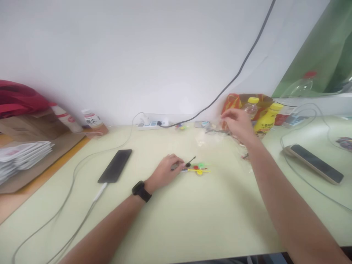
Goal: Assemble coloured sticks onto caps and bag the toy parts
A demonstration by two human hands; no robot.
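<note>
My left hand [167,169], with a black watch on its wrist, rests low on the table. Its fingers are closed over the near ends of several small colourful plastic pieces [200,171]: thin sticks with round parts in yellow, red, green and black. A black one [188,165] has an arrow-like tip pointing up and right. My right hand [238,124] is raised at the back right, above clear plastic bags [210,138]. Its thumb and fingertips are pinched together. Anything between them is too small or blurred to make out.
A phone [115,166] on a charging cable lies left, another phone [316,164] right. Behind are a power strip [153,123], a drink bottle [95,123], a yellow bottle [268,119] and an orange-red bag [229,102]. Stacked white packets [24,156] lie far left. A black cable [233,79] hangs along the wall.
</note>
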